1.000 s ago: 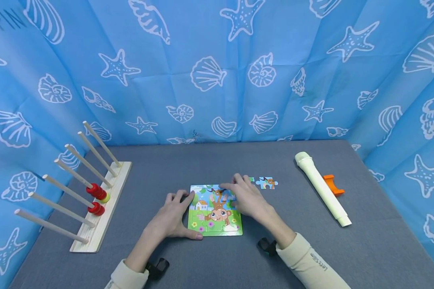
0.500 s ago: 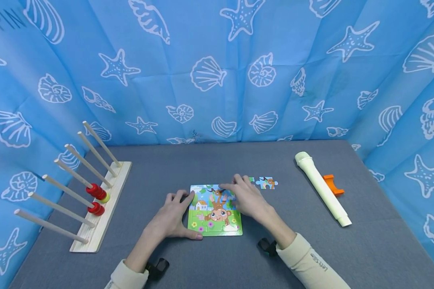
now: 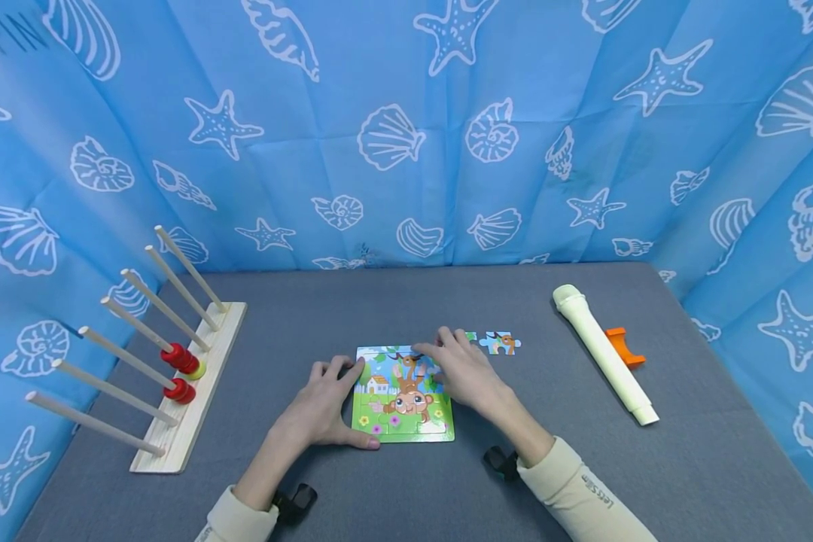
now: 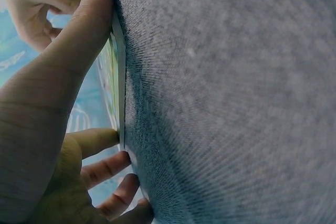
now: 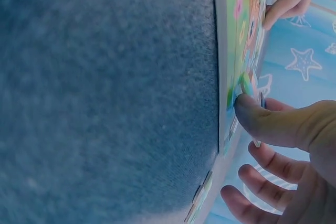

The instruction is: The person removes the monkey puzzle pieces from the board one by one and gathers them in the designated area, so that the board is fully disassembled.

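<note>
A monkey jigsaw puzzle (image 3: 406,406) lies in its tray (image 3: 406,439) on the grey table. My left hand (image 3: 321,406) spans the tray's left side, thumb at the front edge and index finger near the back left corner. In the left wrist view, its fingers (image 4: 107,170) rest against the edge. Over the puzzle's right side, my right hand (image 3: 466,369) pinches a puzzle piece (image 5: 254,85) between thumb and index finger, partly hidden by them; the other fingers are spread. Just beyond this hand lie a loose blue-and-orange piece (image 3: 498,343) and a partly hidden green piece (image 3: 471,336).
On the left stands a wooden peg rack (image 3: 199,403) with red and yellow rings on two pegs. To the right lie a pale yellow microphone-shaped thing (image 3: 603,350) and an orange bracket (image 3: 625,348). A blue shell-print curtain (image 3: 393,196) hangs behind the table.
</note>
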